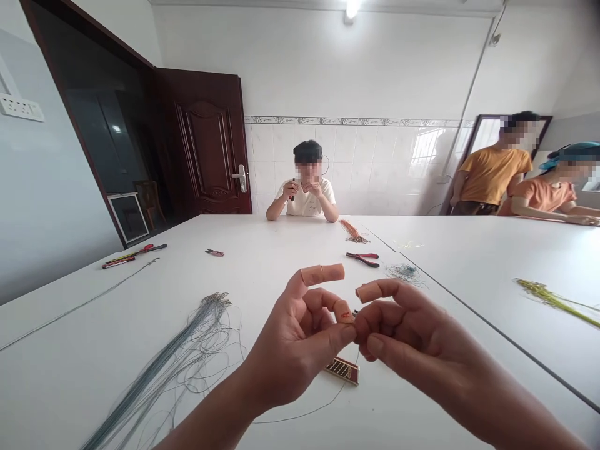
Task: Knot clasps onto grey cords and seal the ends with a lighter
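Two hands meet over the white table [262,250]. The left hand [300,337] and the right hand [403,331] touch at the fingertips and pinch something tiny, too small to tell. Some fingers wear tan finger covers [323,273]. A little red box [343,370] lies on the table just under the hands. A bundle of thin wires [187,350] lies left of the box. Red pliers [363,258] lie farther back. A person [307,194] sits at the far side.

Thin grey wire [300,415] pinched between fingertips of both hands, trailing slack onto white table below.
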`<state>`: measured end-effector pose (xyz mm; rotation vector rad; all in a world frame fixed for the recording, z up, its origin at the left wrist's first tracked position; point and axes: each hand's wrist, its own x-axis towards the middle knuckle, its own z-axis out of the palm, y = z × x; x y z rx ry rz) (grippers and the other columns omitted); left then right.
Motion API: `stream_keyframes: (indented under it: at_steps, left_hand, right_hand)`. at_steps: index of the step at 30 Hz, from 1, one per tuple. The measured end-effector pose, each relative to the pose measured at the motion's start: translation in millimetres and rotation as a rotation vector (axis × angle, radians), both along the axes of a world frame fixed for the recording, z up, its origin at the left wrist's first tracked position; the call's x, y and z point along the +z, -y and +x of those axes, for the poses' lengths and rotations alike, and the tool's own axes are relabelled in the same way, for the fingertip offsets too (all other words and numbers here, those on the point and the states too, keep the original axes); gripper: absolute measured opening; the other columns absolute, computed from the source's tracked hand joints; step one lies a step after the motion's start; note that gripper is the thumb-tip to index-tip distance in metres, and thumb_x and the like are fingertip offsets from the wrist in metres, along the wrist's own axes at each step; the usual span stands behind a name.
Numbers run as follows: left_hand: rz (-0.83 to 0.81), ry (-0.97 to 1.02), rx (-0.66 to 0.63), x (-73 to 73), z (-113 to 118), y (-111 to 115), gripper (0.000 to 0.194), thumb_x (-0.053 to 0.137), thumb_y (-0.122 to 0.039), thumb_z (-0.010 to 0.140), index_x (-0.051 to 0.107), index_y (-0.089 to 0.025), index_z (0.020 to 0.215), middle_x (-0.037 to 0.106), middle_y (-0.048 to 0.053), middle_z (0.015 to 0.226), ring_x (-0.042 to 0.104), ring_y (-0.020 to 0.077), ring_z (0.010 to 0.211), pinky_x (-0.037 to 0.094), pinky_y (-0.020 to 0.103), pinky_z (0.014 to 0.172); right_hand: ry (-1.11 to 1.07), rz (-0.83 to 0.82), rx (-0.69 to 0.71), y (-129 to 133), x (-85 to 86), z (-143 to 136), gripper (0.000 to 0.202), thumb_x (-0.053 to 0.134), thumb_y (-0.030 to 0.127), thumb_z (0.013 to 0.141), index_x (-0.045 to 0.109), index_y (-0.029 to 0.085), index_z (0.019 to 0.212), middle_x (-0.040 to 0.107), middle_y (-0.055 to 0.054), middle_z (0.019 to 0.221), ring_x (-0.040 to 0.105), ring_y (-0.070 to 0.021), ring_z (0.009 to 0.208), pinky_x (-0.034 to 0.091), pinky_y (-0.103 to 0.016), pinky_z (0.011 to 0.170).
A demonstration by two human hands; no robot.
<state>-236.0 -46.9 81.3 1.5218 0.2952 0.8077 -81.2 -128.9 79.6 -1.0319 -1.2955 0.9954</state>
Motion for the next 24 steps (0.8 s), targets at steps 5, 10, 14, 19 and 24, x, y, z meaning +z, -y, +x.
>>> stream_keyframes:
  at_steps: [5,10,14,19,24]
  left_hand:
    - [-0.014,-0.014,-0.003,-2.3,0.8,-1.3,0.043,0.064,-0.021,0.08,0.045,-0.034,0.117,0.053,-0.004,0.078,0.041,0.0031,0.058,0.038,0.014,0.051]
    - [0.008,-0.067,0.0,-5.9,1.3,-2.7,0.043,0.063,-0.019,0.081,0.046,-0.035,0.117,0.053,-0.004,0.08,0.043,0.0031,0.06,0.04,0.015,0.054]
    - [0.041,-0.116,0.011,-6.5,1.1,1.0,0.044,0.06,-0.016,0.082,0.045,-0.037,0.118,0.051,-0.003,0.082,0.044,0.0045,0.064,0.043,0.016,0.056]
    - [0.094,-0.13,-0.015,-4.9,0.9,4.5,0.041,0.056,-0.012,0.082,0.048,-0.035,0.115,0.048,-0.002,0.084,0.046,0.0067,0.07,0.047,0.018,0.059]
    - [0.134,-0.138,0.028,-5.3,1.5,3.2,0.041,0.056,-0.015,0.084,0.044,-0.034,0.118,0.052,-0.002,0.083,0.044,0.0051,0.064,0.045,0.017,0.058]
  right_hand:
    - [0.006,-0.031,0.039,-6.8,0.3,0.3,0.024,0.055,0.018,0.084,0.045,0.024,0.105,0.055,0.002,0.074,0.047,-0.0107,0.065,0.038,-0.022,0.052]
    - [0.032,-0.079,0.015,-10.6,-2.7,1.8,0.028,0.058,0.019,0.078,0.044,0.024,0.103,0.051,0.005,0.072,0.041,-0.0094,0.061,0.034,-0.021,0.051]
    - [0.093,-0.099,-0.013,-11.3,-6.0,2.8,0.029,0.055,0.017,0.077,0.045,0.024,0.103,0.051,0.004,0.071,0.042,-0.0112,0.063,0.035,-0.023,0.054]
    - [0.139,-0.069,0.01,-11.1,-6.4,5.1,0.024,0.054,0.016,0.076,0.048,0.025,0.098,0.051,0.004,0.07,0.046,-0.0121,0.063,0.037,-0.024,0.055]
    - [0.053,-0.091,-0.029,-9.8,-4.4,5.1,0.028,0.058,0.015,0.073,0.049,0.024,0.098,0.052,0.004,0.07,0.045,-0.0112,0.061,0.036,-0.022,0.053]
